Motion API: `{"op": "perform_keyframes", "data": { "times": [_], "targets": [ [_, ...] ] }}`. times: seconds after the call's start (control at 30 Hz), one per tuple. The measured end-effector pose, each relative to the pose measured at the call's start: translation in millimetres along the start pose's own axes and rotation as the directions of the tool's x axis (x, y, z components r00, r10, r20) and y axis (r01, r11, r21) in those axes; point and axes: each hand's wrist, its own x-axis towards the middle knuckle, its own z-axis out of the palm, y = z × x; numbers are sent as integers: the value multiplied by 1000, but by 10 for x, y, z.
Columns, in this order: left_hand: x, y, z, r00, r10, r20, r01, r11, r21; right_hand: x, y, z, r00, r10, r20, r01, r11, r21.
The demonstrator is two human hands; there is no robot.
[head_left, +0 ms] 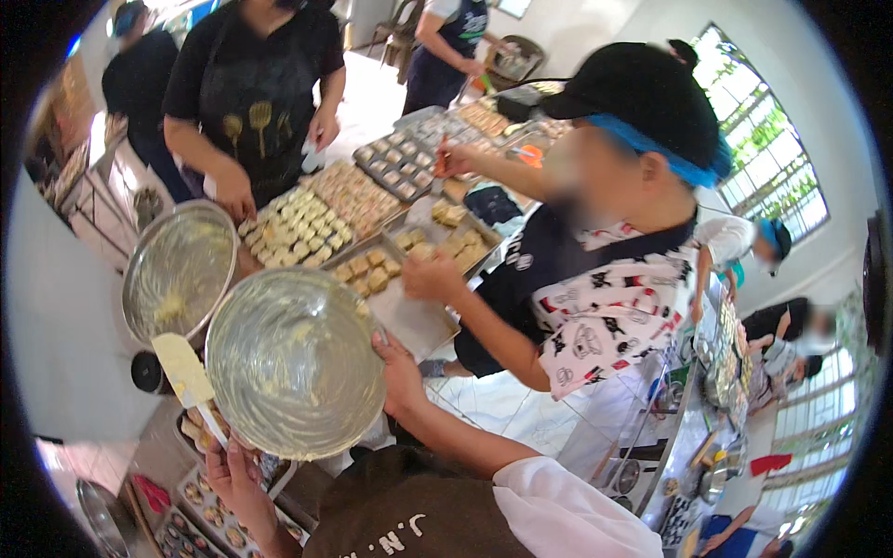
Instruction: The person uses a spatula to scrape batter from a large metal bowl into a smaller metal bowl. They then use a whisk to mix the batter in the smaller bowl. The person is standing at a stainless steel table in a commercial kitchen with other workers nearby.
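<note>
My right hand [402, 373] grips the right rim of a stainless steel mixing bowl [296, 363], which is tilted so its inside faces me. Streaks of pale yellow batter or cream coat its inner wall. Lower left, my left hand [241, 481] holds the white handle of a spatula [183, 370], blade up, beside the bowl's left rim. The blade is smeared with the same pale yellow mixture. Just beyond is a second metal bowl [181, 272], also smeared inside, with a small lump of mixture.
Beyond the bowls, a table carries yellow-topped dough pieces [296, 230], a dark muffin tin [398, 167] and a metal tray [411, 314] of dough pieces. A co-worker [614, 244] stands close on my right, arms over the trays. Another person [254, 104] stands across. Filled muffin tins [209, 506] lie lower left.
</note>
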Motion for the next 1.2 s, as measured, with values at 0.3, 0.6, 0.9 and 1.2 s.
{"op": "perform_keyframes", "data": {
  "times": [0.3,0.6,0.9,1.2],
  "targets": [
    [-63,327,44,989,113,99,-133,964,229,-55,-35,34,986,-126,-106,117,989,-90],
    [-118,254,15,988,26,150,-40,995,91,-79,-112,-24,980,-152,128,144,987,72],
    [508,331,-224,983,158,93,-182,902,391,213,-352,103,966,71,249,20,938,-346],
    [922,422,-126,970,-82,227,-12,924,383,373,-464,388,926,239,293,-92,895,-437]
  ]
}}
